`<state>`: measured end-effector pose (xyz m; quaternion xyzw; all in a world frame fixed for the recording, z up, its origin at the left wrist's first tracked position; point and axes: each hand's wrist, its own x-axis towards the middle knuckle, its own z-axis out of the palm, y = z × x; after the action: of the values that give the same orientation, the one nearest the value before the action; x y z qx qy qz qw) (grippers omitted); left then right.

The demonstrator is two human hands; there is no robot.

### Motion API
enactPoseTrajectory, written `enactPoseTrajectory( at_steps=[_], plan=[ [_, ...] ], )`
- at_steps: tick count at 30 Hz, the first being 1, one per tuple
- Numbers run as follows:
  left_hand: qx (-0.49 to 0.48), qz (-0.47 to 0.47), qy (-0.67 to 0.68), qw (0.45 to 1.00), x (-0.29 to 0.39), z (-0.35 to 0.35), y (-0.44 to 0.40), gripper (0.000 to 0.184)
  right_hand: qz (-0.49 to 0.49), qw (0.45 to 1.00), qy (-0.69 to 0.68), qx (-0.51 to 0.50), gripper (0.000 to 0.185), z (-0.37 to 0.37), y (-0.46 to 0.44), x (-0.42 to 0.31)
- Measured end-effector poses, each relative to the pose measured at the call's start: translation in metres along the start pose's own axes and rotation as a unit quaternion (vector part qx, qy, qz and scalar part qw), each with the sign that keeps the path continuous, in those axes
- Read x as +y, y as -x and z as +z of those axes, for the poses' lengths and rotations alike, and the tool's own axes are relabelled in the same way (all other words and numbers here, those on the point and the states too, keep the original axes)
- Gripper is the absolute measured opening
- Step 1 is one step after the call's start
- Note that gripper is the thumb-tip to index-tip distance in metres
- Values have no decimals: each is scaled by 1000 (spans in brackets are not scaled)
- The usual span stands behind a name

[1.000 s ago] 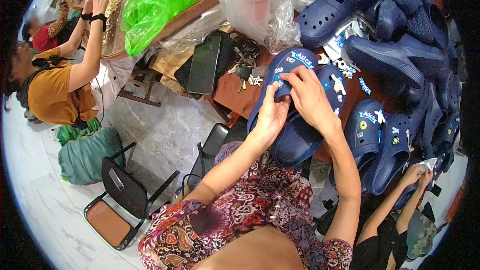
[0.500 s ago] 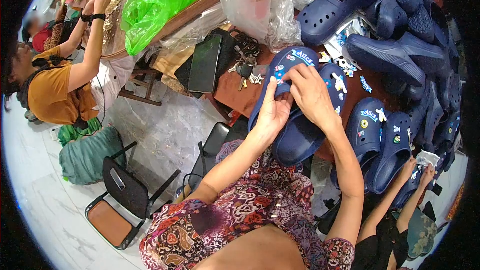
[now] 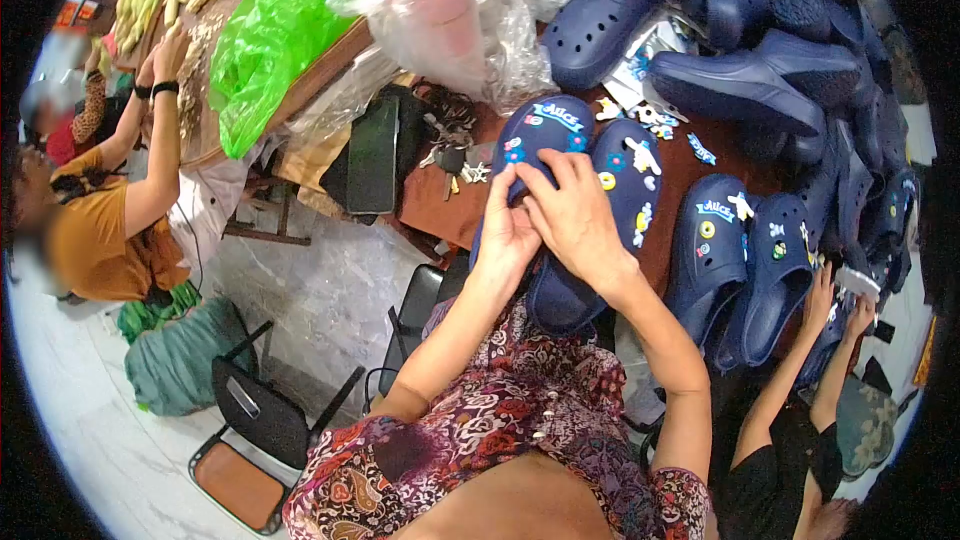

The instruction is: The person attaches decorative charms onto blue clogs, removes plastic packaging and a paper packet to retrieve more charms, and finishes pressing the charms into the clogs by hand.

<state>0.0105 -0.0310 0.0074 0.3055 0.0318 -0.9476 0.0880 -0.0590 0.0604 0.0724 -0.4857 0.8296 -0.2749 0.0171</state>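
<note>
A navy clog with an "Alice" charm and small flower charms sits in front of me. My left hand grips its upper edge, thumb on top and fingers inside the opening. Over the same upper bends my right hand, fingertips closed together near the left thumb; whatever they pinch is hidden. Touching it on the right is a second navy clog, decorated with white, yellow and blue charms. Another decorated pair, a left clog and a right clog, stands further right.
Loose charms lie behind the clogs, by a heap of navy clogs. Keys, a phone, a bagged pink cup and a green bag are leftward. A co-worker's hands hold a small packet at right.
The view has shifted, so most things appear further left. My right fingers have come down closer to my left thumb on the clog's upper. My left hand keeps its grip.
</note>
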Motion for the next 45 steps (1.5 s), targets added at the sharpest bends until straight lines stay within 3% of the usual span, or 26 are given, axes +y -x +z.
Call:
enactPoseTrajectory(
  at_steps=[3, 5, 11, 16, 17, 19, 23, 24, 26, 27, 29, 30, 31, 33, 37, 40, 45],
  plan=[
    [-9, -10, -2, 1000, 3, -3, -7, 36, -5, 1000, -1, 16, 41, -15, 8, -5],
    [22, 26, 45, 998, 2, -6, -10, 40, 73, 988, -108, 81, 39, -26, 22, -3],
    [55, 59, 67, 995, -4, -5, -7, 65, 224, 943, -122, 214, 44, -47, 101, 15],
    [41, 63, 7, 997, -4, -5, -6, 66, 303, 923, -118, 206, 78, -12, 149, 2],
    [38, 62, 3, 997, -6, -5, -5, 66, 297, 924, -122, 207, 77, -4, 152, 2],
    [30, 80, -88, 992, -10, -4, -1, 72, 390, 874, -214, 196, 69, 8, 149, -5],
    [-1, 55, -122, 991, -3, -5, -2, 79, 391, 884, -162, 199, 62, 20, 144, 3],
    [-47, 56, -183, 980, -1, -8, 1, 76, 369, 895, -137, 212, 61, 22, 144, 5],
    [-117, 88, -322, 935, 0, -24, -6, 69, 346, 904, -112, 227, 60, 23, 143, 8],
    [-144, 170, -447, 866, -12, -13, 5, 69, 342, 906, -107, 225, 60, 23, 144, 10],
    [-132, 178, -703, 676, 2, -33, 3, 70, 337, 909, -105, 222, 60, 23, 145, 10],
    [-130, 279, -801, 514, -4, -31, 15, 70, 340, 909, -101, 217, 60, 22, 145, 10],
    [-133, 286, -837, 447, -6, -20, 25, 68, 344, 910, -97, 213, 60, 21, 144, 10],
    [-152, 345, -838, 395, -7, -24, 27, 66, 353, 904, -119, 209, 61, 18, 144, 7],
    [-148, 389, -818, 398, -18, -30, 35, 57, 363, 897, -150, 204, 63, 21, 148, 6],
    [-107, 403, -785, 458, -29, -37, 31, 44, 329, 907, -113, 238, 64, 35, 153, 11],
    [-106, 419, -776, 459, -40, -45, 38, 34, 328, 904, -110, 253, 65, 41, 165, 10]
  ],
)
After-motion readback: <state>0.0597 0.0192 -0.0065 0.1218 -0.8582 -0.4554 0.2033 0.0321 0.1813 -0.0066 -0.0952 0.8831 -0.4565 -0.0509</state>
